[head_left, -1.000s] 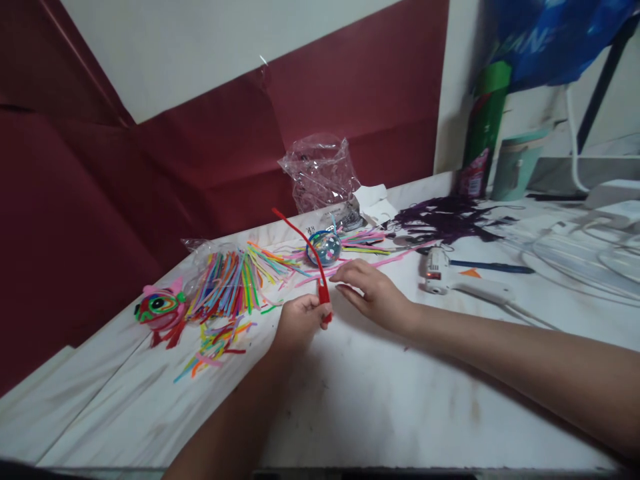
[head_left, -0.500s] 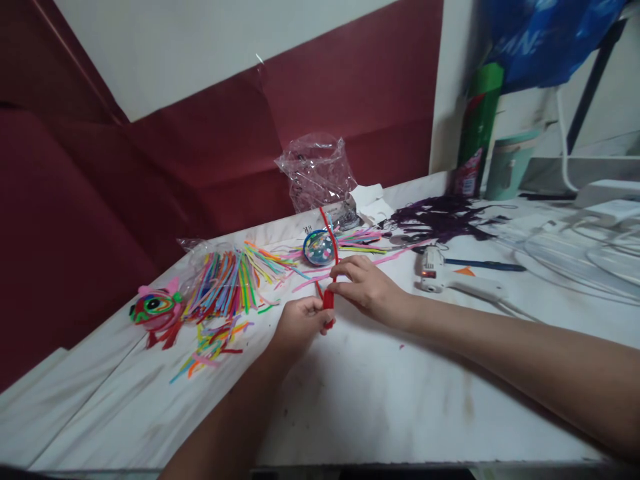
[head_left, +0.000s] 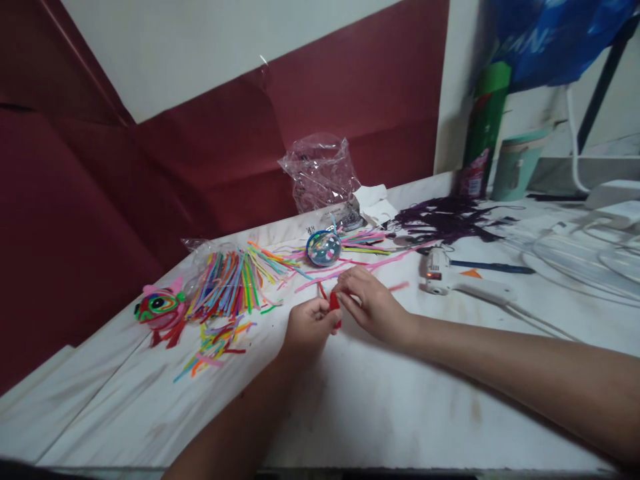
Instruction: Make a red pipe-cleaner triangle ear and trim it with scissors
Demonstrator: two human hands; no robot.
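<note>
My left hand is closed with thumb and fingers around a small bundle of folded red pipe cleaner, just above the table. One short red end sticks up beyond the left fingers. My right hand pinches the upper part of the same pipe cleaner, and a blurred red length pokes out past its far side. Beyond the hands lies a clear rounded piece with a blue rim and coloured specks. To the left stands a pink, red and green craft figure with a large eye.
Bundled pipe cleaners and short cut pieces lie left. A glue gun with its cord lies right, near a blue pen-like stick. Behind are crumpled clear plastic, purple strands and a green cup.
The long red strand that stood upright above my right hand now points to the right, behind that hand. Both hands stay together around the folded red bundle.
</note>
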